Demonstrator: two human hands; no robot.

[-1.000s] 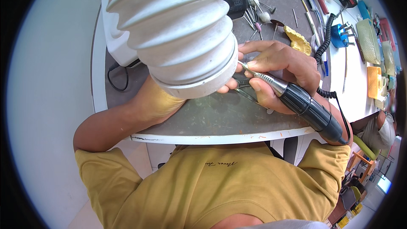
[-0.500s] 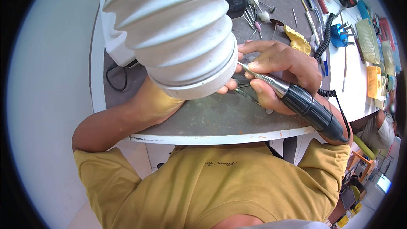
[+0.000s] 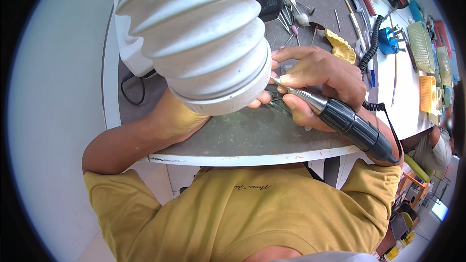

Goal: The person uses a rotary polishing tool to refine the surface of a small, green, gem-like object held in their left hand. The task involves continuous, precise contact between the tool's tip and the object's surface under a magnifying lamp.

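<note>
My right hand grips a black and silver rotary handpiece like a pen, its thin tip pointing left. That tip reaches the rim of a white ribbed hose, which covers the spot being worked on. Most of my left hand is behind the hose's mouth. Only its heel and a few curled fingertips show, close to the handpiece tip; what they hold is hidden. A slim metal tool with two arms lies partly under my right hand, and I cannot tell whether it is held.
Several burs and polishing bits lie beyond my hands, near a yellow dental cast. Brushes and hand tools, a coiled cord, a blue bit stand and baskets line the right. A white device stands left.
My right hand and the handpiece have shifted slightly to the left, bringing the tip nearer the hose rim. The left arm stays almost the same.
</note>
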